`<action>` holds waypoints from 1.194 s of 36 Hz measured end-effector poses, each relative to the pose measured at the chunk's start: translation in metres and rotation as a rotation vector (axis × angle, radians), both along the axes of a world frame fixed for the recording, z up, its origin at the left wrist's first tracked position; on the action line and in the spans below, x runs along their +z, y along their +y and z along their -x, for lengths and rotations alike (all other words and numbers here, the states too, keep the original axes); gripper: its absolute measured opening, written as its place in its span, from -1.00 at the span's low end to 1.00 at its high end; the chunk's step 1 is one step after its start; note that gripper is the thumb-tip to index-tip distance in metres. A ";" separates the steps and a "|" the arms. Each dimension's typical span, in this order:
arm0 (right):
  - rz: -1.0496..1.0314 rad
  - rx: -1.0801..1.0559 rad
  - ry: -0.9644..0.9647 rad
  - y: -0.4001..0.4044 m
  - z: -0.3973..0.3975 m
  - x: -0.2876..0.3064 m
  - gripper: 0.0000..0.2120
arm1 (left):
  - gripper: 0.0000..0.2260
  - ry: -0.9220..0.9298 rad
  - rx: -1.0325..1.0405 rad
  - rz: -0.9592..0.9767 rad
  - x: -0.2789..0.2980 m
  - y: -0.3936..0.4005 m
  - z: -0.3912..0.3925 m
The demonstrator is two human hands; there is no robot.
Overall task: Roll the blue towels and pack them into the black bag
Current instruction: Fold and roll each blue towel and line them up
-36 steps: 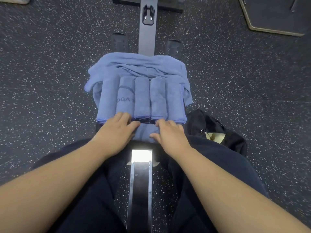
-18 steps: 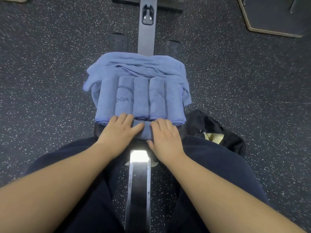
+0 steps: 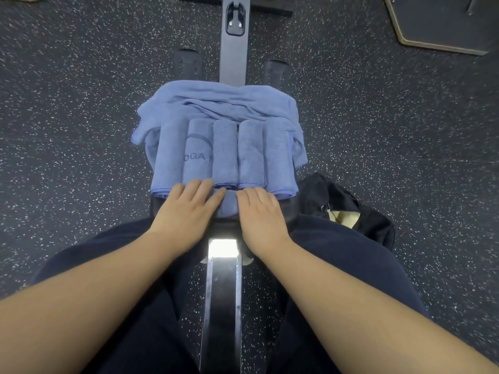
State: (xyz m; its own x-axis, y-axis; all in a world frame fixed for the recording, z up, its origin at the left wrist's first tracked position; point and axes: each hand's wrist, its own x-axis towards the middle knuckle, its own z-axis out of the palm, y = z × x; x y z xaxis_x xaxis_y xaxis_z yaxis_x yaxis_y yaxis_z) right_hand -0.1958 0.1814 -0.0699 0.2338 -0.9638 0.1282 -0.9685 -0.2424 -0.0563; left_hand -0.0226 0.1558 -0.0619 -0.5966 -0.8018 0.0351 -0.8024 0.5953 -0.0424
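Rolling on | bag (image 3: 348, 209) right of seat, unpacked | five rolls (image 3: 224, 155) on seat | sixth towel (image 3: 228, 203) nearly rolled up to them | left hand (image 3: 189, 211), right hand (image 3: 259, 211) closer together, fingers flat on it

The left hand (image 3: 189, 211) and right hand (image 3: 260, 214) cover most of the blue towel (image 3: 228, 205) beneath them. The second rolled towel (image 3: 198, 152) shows lettering, "OGA", its start lost round the curve. The right thigh (image 3: 343, 255) hides part of the black bag (image 3: 351, 209). The rail (image 3: 221, 306) runs off the bottom edge.
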 end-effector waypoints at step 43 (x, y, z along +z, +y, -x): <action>-0.311 0.019 0.016 0.007 0.005 -0.011 -0.18 | -0.16 -0.052 0.004 -0.212 -0.021 0.008 -0.003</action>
